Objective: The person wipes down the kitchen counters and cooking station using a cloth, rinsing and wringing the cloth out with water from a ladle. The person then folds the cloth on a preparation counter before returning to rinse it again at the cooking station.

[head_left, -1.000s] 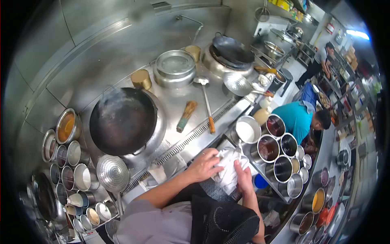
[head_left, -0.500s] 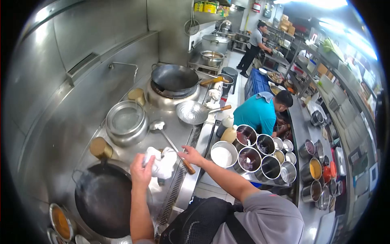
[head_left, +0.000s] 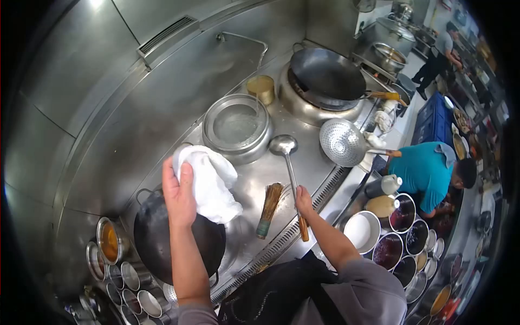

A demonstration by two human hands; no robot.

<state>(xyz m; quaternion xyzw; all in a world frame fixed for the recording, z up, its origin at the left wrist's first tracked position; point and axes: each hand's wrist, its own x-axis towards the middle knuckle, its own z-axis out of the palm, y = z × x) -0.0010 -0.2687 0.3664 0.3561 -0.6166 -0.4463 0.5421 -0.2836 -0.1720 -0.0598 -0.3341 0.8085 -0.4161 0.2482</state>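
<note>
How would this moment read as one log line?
left hand: holds cloth | right hand: at ladle, grip unclear | brush: lying beside ladle

Counter [head_left: 253,176] is lying bare between pot [head_left: 248,157] and brush [head_left: 268,211]; ladle [head_left: 291,172] is slanting alongside; strainer [head_left: 342,143] is blocking right, wok [head_left: 151,233] left.

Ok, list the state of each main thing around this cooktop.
White cloth: bunched, held in left hand.
Ladle: right hand at its handle, grip unclear.
Brush: lying down, untouched.
Near wok: uncovered, partly hidden.
Far wok: uncovered, on its burner.
Strainer: untouched.
Round pot: uncovered, apparently holding water.
Faucet: apparently running into the pot.
</note>
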